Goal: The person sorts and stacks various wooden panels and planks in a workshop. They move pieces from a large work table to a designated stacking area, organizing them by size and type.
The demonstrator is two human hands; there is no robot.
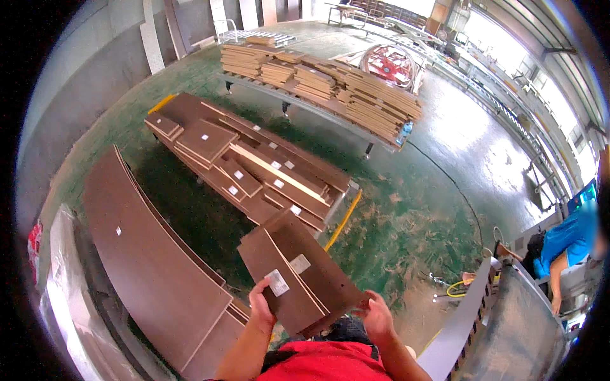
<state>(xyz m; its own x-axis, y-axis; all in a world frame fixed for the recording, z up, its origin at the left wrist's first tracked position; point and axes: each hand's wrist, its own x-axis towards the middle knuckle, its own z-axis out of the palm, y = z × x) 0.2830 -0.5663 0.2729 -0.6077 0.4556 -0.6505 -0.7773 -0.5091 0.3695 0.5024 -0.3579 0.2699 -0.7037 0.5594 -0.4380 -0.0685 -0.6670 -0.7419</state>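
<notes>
Two or more brown panels (273,249) with pale cut edges are held in front of my body, overlapping and tilted. White labels (277,283) stick to their faces. My left hand (261,306) grips the panels' near left edge, thumb beside a label. At the near right corner, my right hand (377,315) closes on the panels; some of its fingers are hidden. Just beyond the held panels stands a low cart (352,190) loaded with brown labelled boards (206,141) of several sizes.
Large brown panels (140,244) lean at my left, beside a plastic-wrapped stack (67,279). Farther off, a roller table (305,108) carries stacked boards (311,81) and a blue bottle (404,132). A person in blue (564,241) works by a machine at right. A dark cable (454,181) crosses the dusty floor.
</notes>
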